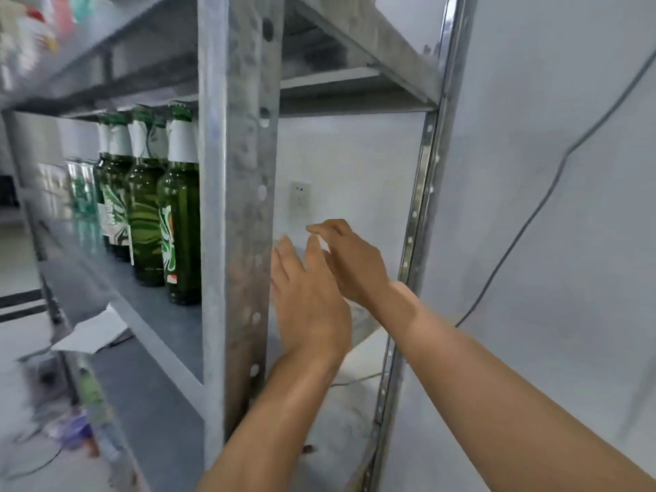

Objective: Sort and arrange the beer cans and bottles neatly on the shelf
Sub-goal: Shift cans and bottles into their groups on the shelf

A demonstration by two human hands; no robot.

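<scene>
The bottles [177, 221], green glass with white neck wraps and green caps, stand upright in a row on the middle shelf [156, 314], close together, toward its right end. The nearest one shows just left of the front post [238, 207] at that end. Farther along the row, toward the left end, stand silver-and-green cans [83, 197], too blurred to count. Both hands are raised at the right end of the shelf, in the gap between the front post and the rear post [419, 207], and neither holds anything. The left hand [309, 296] shows its back, fingers straight and slightly spread, pointing up beside the front post. The right hand [351, 261] lies just behind it, fingers loosely bent, the index finger pointing left. The left hand partly overlaps the right, and I cannot tell whether the two touch. Neither hand touches a bottle. Behind the hands a wall [550, 101] carries a socket [300, 197], and a cable [532, 214] runs down the wall to the right of the rear post. A sheet of paper [92, 332] lies on the lower shelf near its front edge, with blurred items [88, 392] below it. More blurred packets [32, 30] sit on the top shelf.
</scene>
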